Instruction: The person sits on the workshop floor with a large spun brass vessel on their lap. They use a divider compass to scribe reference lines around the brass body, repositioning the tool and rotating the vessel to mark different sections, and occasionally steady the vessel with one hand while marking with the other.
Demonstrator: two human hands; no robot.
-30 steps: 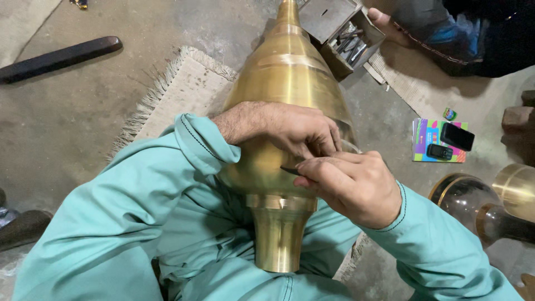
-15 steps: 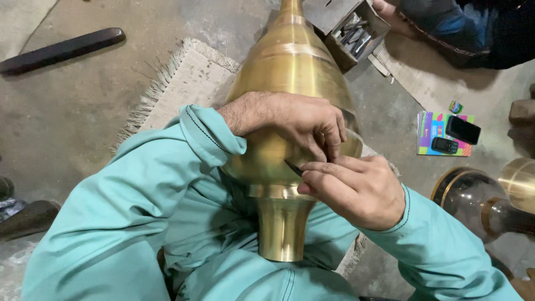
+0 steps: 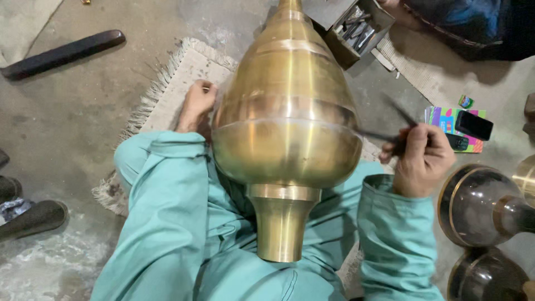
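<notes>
Brass vessel (image 3: 287,134), a large onion-shaped piece with a narrow neck, lies across our lap with the neck toward us and the pointed end away, over a fringed mat (image 3: 167,95) on the concrete floor (image 3: 67,128); our left hand (image 3: 196,106) is curled against the vessel's left flank, fingers bent and resting at the mat's edge, though we cannot tell whether it grips anything; our right hand (image 3: 421,159) is closed around a thin dark tool (image 3: 384,134) whose tip points at the vessel's right side, at or just beside the raised seam that runs round its widest part; both our sleeves are teal; beyond the vessel's tip a small open box (image 3: 348,28) holds metal bits, and just past it another person's dark sleeve (image 3: 468,28) shows at the top edge; to the right of our right hand a colourful packet (image 3: 446,120) lies on the floor with a black phone (image 3: 473,125) on top of it; nearer us on the right stand two dark rounded vessels (image 3: 479,206) with brass rims; a long black bar (image 3: 64,54) lies well apart at upper left, and dark footwear (image 3: 33,218) sits at the left edge.
</notes>
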